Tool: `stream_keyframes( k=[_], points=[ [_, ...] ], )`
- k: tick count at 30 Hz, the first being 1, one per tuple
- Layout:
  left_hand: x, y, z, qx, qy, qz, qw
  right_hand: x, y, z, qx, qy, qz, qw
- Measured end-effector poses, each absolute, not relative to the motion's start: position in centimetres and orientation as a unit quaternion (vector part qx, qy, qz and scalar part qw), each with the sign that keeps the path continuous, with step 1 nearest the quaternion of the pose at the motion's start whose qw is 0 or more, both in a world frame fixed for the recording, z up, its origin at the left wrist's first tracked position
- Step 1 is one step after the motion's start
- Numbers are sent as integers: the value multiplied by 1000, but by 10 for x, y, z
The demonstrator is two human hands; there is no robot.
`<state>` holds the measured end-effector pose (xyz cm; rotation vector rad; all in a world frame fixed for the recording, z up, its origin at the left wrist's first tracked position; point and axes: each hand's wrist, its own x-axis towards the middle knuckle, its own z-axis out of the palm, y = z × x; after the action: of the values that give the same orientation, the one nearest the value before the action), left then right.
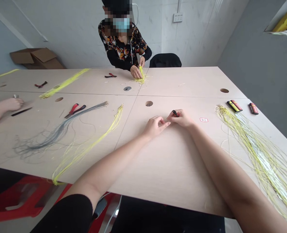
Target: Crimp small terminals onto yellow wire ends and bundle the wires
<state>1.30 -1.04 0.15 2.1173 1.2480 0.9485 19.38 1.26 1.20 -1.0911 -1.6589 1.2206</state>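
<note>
Over the middle of the table, my left hand (155, 126) has its thumb and fingers drawn together in a pinch; what lies between them is too small to make out. Close beside it, my right hand (182, 119) grips a short black pen-like tool (175, 113), whose upper end sticks up above the fingers. The fingertips of both hands nearly meet just above the wooden tabletop (172, 161). To the right of my right hand lies a small white label with a red border (204, 119). A bundle of thin yellow wires (102, 136) stretches out to my left.
Grey wires (58, 132) and red-black pliers (74, 110) lie left. At right are more yellow wires (250, 136) and battery-like cylinders (235, 106). A co-worker's hands (137, 70) handle yellow strands opposite; another person's hand (13, 103) is far left. A round hole (149, 101) pierces the table.
</note>
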Motion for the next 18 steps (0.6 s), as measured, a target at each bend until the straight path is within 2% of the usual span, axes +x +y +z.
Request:
stream_keyframes(
  k=[3,9,18],
  points=[
    [13,-10,1,777,460,354,246,193,13,11,-425,-663,486,379],
    [13,-10,0,781,459,354,231,196,13,12,-432,-656,472,400],
    [13,-10,2,772,451,385,231,193,12,12,-425,-687,465,361]
  ],
)
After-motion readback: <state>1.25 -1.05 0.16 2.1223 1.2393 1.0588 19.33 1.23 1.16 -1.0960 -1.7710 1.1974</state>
